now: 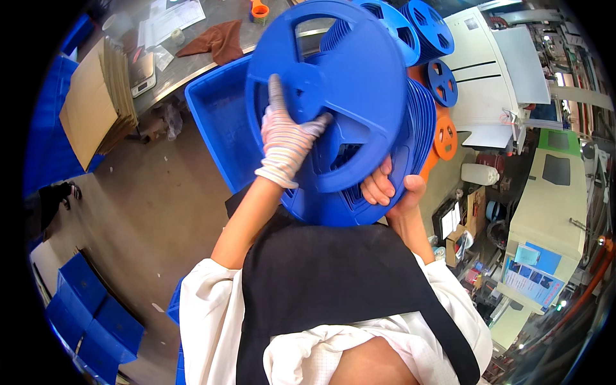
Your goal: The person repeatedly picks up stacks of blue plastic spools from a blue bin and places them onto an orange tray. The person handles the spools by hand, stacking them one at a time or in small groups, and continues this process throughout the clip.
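Observation:
A large blue plastic reel flange with cut-out windows is tilted up in front of me. My left hand, in a striped glove with grey fingertips, grips it near the hub, one finger along the hub and the thumb at a window. Behind and below it lies a stack of like blue reel flanges. My bare right hand is closed around the lower rim of a blue flange at the near end of this stack; part of the palm is hidden.
A blue bin stands left of the flanges. Beyond it, a metal table holds a brown cloth, papers and a scale. Cardboard sheets stand at left. More blue flanges and orange reels are at right, near machines.

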A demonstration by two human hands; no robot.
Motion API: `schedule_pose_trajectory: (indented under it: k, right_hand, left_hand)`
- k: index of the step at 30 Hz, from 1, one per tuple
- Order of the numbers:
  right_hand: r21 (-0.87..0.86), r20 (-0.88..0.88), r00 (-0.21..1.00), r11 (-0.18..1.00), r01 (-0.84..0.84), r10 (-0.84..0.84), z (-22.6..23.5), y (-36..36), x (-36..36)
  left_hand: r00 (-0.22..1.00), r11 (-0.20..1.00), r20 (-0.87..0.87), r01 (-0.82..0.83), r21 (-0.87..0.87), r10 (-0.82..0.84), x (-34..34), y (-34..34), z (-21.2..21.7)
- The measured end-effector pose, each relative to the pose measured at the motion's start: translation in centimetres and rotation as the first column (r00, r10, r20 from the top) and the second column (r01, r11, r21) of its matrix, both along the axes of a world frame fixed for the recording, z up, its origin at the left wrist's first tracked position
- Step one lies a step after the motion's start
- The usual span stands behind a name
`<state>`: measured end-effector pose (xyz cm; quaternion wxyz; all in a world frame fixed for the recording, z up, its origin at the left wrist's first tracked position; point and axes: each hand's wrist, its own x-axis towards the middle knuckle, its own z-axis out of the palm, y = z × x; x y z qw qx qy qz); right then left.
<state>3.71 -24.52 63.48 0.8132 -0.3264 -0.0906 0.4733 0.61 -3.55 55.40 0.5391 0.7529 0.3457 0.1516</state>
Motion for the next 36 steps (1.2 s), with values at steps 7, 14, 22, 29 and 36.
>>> schedule_pose_trajectory:
  k: [7,14,22,29,36]
  right_hand:
    - [0.099,0.016,0.999,0.994,0.039,-0.041,0.0,-0.2,0.7]
    - [0.287,-0.088,0.99,0.949,0.127,-0.106,-0.6,-1.0,2.8]
    - [0.215,0.023,0.999,0.976,0.032,-0.038,0.3,2.1,2.5]
    - [-0.361,0.209,0.956,0.924,-0.122,0.208,0.0,6.6,-2.8]
    - [-0.313,-0.025,0.993,0.944,0.105,-0.118,-0.1,3.0,-0.1]
  left_hand:
    - [0.882,0.734,0.258,-0.134,-0.666,0.394,-11.3,9.5,-5.1]
    - [0.793,0.289,0.136,-0.052,-0.956,0.594,-17.8,10.1,-1.6]
    - [0.913,0.54,0.296,0.104,-0.835,0.282,-14.8,6.9,-4.4]
    - [0.992,0.525,0.127,0.12,-0.843,-0.023,-8.0,0.0,-0.6]
    - [0.856,0.064,0.372,0.375,-0.925,0.359,-14.1,3.9,2.0]
